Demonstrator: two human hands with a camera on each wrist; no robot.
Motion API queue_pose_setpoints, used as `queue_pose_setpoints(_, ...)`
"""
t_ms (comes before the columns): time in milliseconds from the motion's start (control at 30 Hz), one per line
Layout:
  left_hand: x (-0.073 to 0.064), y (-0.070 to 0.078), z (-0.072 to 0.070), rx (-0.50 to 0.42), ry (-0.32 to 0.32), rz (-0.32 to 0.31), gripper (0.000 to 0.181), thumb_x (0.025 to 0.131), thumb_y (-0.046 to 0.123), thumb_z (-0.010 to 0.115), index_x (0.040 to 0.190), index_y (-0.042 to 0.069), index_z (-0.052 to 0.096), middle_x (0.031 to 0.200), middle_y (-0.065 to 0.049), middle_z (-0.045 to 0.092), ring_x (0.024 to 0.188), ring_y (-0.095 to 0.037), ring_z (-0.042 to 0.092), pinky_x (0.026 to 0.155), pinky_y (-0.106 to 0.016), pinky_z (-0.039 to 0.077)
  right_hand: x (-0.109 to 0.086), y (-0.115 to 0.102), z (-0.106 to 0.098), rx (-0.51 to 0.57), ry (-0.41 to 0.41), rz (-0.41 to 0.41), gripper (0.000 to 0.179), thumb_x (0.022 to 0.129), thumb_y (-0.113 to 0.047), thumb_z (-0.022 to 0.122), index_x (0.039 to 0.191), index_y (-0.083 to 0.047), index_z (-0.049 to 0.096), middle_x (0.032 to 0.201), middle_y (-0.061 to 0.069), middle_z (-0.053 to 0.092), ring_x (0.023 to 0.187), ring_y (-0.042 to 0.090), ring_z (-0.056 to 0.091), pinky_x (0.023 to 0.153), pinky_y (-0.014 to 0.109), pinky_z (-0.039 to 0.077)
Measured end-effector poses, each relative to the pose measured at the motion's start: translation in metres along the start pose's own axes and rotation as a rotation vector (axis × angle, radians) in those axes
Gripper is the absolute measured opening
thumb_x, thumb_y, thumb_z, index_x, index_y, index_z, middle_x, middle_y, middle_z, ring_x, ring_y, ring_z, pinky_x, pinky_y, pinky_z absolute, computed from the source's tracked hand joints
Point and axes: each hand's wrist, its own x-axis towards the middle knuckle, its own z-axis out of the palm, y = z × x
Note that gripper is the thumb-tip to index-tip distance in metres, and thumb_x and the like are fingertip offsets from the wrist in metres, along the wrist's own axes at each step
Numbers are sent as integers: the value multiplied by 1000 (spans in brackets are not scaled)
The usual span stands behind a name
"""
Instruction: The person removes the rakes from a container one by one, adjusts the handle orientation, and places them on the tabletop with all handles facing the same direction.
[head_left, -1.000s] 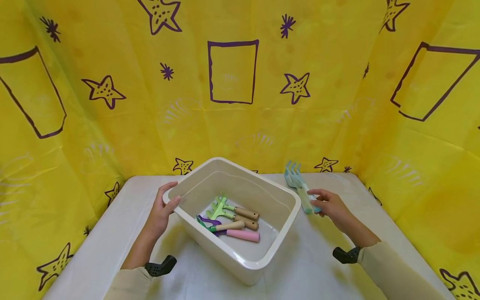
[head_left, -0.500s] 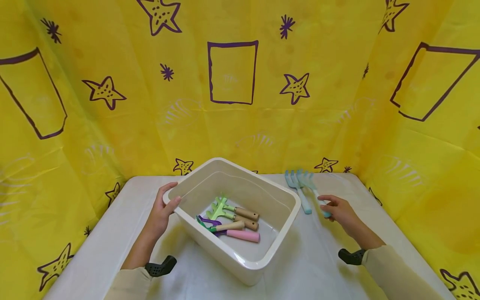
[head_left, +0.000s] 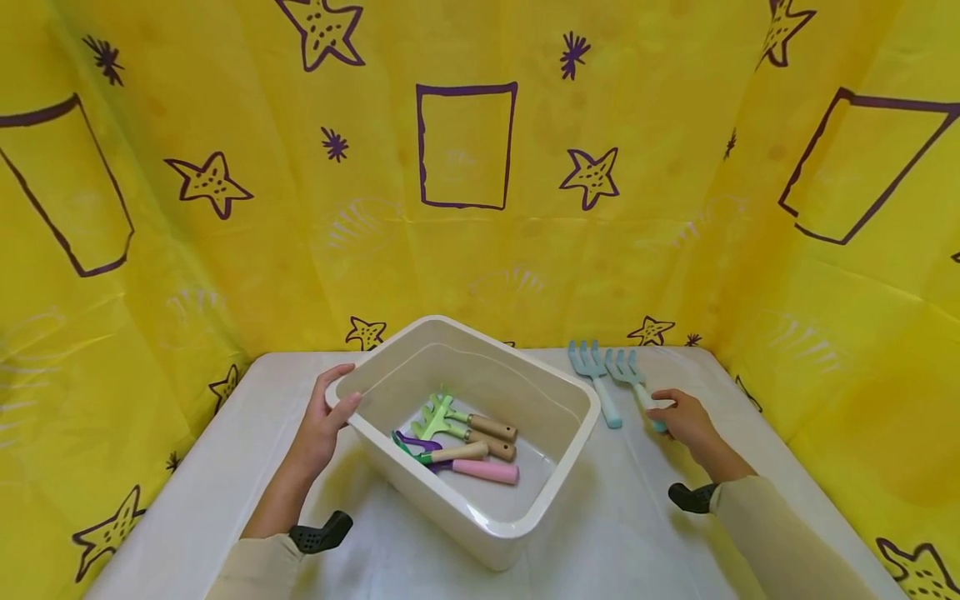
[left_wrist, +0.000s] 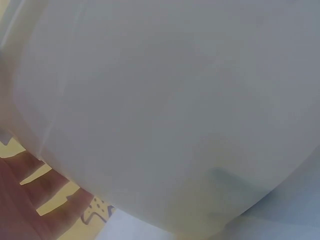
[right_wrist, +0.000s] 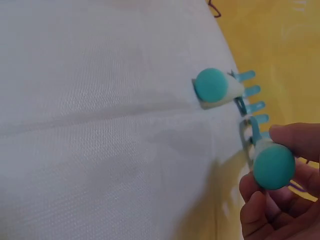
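Right hand (head_left: 688, 421): at right of centre in the head view, it pinches the handle of a light-blue fork (head_left: 637, 390) between thumb and fingers, near the turquoise end cap. The fork points to the upper left. A matching fork (head_left: 605, 404) lies just beside it to the left on the white table (head_left: 600, 533). Whether the pinched handle bears on the table cannot be told.

Left hand (head_left: 318, 421): at left of centre, it grips the left corner of the cream bin (head_left: 450, 517), thumb and fingers spanning the rim. The bin sits at lower centre and contains two light-green rakes (head_left: 435, 417) with brown handles, a green tool with a tan handle (head_left: 459, 452) and a tool with a pink handle (head_left: 486, 472).

Step in hand, as judged: positioning the pinched fork alongside its match, outside the bin. Next move, as judged: if setting down, lower the handle fully and part the fingers without dragging the fork; if lifting, firm the pinch and clear the adjacent tines. In either case, steady the bin.
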Motion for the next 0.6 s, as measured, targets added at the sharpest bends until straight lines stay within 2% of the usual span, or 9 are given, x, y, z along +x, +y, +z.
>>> queue_pose_setpoints(200, 0, 1, 2, -34, -1, 4, 53, 101, 21, 50, 147, 11, 26, 144, -19, 36, 119, -40, 47, 83, -22, 47, 8, 4, 6, -103, 54, -8, 46, 90, -17, 65, 127, 7, 50, 92, 17, 58, 67, 22, 57, 60, 31, 48)
queue_pose_setpoints(400, 1, 0, 2, -26, 0, 8, 52, 101, 19, 49, 147, 11, 26, 144, -19, 36, 119, -41, 47, 83, -22, 47, 11, 5, 7, -209, 79, -1, 45, 90, -21, 65, 123, 7, 51, 102, 25, 59, 82, 30, 56, 70, 38, 48)
queue_pose_setpoints(500, 1, -2, 2, -9, 3, 1, 52, 101, 21, 50, 147, 12, 27, 145, -18, 35, 120, -41, 48, 86, -26, 47, 13, 7, 7, -229, 87, -4, 44, 90, -21, 65, 121, 7, 52, 101, 24, 60, 84, 32, 57, 72, 41, 48)
queue_pose_setpoints(600, 1, -3, 1, 10, 9, -2, 53, 101, 24, 50, 147, 14, 27, 146, -16, 34, 120, -40, 48, 91, -38, 47, 17, 9, 8, -241, 100, -19, 44, 89, -21, 65, 121, 8, 53, 101, 25, 62, 86, 34, 57, 74, 42, 47)
